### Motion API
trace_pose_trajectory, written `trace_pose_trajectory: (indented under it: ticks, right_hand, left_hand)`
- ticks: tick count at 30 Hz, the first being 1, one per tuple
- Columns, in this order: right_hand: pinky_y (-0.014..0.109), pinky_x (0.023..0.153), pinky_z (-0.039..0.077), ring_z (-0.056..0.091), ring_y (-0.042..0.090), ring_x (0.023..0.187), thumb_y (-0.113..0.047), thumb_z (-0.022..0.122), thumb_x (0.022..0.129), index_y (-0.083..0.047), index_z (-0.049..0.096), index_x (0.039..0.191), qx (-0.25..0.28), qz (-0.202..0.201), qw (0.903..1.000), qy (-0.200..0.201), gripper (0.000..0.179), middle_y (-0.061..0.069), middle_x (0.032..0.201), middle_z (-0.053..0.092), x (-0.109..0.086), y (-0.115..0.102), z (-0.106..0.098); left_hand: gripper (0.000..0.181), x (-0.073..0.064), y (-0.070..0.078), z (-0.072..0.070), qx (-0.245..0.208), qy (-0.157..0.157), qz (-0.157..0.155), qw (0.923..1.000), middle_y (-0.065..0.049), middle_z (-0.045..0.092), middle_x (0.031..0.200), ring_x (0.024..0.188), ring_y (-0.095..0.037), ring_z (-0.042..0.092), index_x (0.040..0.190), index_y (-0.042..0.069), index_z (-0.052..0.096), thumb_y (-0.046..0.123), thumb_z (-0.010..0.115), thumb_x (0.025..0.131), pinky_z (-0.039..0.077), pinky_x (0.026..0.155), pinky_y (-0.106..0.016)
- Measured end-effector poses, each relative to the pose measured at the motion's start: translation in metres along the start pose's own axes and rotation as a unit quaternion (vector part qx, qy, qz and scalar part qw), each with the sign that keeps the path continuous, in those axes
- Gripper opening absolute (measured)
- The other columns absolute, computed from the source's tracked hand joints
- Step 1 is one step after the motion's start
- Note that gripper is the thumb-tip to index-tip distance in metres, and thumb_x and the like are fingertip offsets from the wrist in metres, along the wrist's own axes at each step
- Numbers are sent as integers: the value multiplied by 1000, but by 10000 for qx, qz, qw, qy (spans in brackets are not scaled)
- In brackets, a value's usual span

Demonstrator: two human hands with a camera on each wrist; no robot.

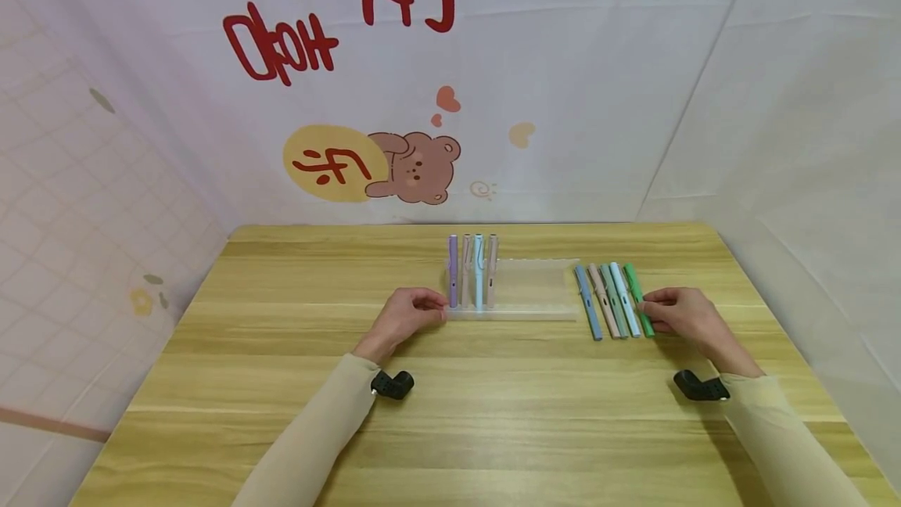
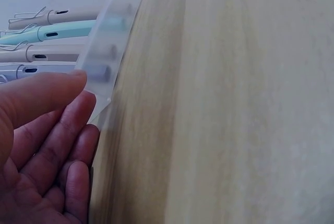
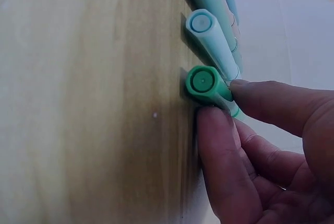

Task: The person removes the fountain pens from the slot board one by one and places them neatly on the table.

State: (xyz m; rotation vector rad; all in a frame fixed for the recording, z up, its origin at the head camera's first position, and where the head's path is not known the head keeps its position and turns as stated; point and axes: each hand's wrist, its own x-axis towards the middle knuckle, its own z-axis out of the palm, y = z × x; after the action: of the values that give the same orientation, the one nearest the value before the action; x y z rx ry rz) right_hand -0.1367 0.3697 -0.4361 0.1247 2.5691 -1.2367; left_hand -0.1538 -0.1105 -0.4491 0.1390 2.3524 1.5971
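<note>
My left hand (image 1: 408,313) pinches the near left corner of a clear plastic pen stand (image 1: 531,314) between thumb and fingers. On that stand, side by side at its left end, are a purple pen (image 1: 454,272), a light blue pen (image 1: 479,276) and two greyish-pink pens (image 1: 492,276). To the right, my right hand (image 1: 683,313) pinches a green pen (image 3: 203,81), thumb on one side and fingers on the other. The green pen lies at the right end of a row of pens on the table, beside a pale blue pen (image 3: 211,38).
Left of the pale blue pen lie a sage green pen (image 1: 614,300), a pinkish pen (image 1: 604,303) and a blue pen (image 1: 589,305). The wooden table (image 1: 493,413) meets a printed cloth backdrop (image 1: 591,69) behind, with more cloth at both sides.
</note>
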Motion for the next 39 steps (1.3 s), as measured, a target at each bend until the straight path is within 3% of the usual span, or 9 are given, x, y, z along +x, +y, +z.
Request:
trace_pose_trajectory:
  ticks: [13,19,30,39]
  right_hand:
    - [28,78,59,72,17,97,-28,62,106,20,53,134,73,-33,10000,-1,57,32,125,64,-1,-1,1]
    - [27,79,59,73,16,97,-31,61,106,18,53,135,111,-12,9999,24,58,31,126,64,-3,1,0]
    - [26,73,56,73,20,95,-41,56,107,6,55,143,-453,-534,9944,791,59,29,128,65,-22,-7,3]
    - [15,80,47,57,-15,99,-43,56,107,-7,59,143,-397,-1087,9877,1056,51,17,130,68,-41,-42,11]
  left_hand:
    - [20,-2,1,-1,-14,50,19,10000,-9,75,102,91,-16,64,110,2,77,8,78,90,51,82,-29]
    - [17,-2,-2,0,-16,42,-14,10000,-3,74,98,90,-15,64,107,5,78,7,78,90,51,82,-30]
    - [18,-1,0,1,14,25,7,10000,-3,74,100,92,-16,65,108,6,78,6,78,91,52,84,-30]
    - [19,-1,-1,0,8,6,17,10000,-4,74,100,92,-16,64,110,5,77,6,77,91,51,83,-29]
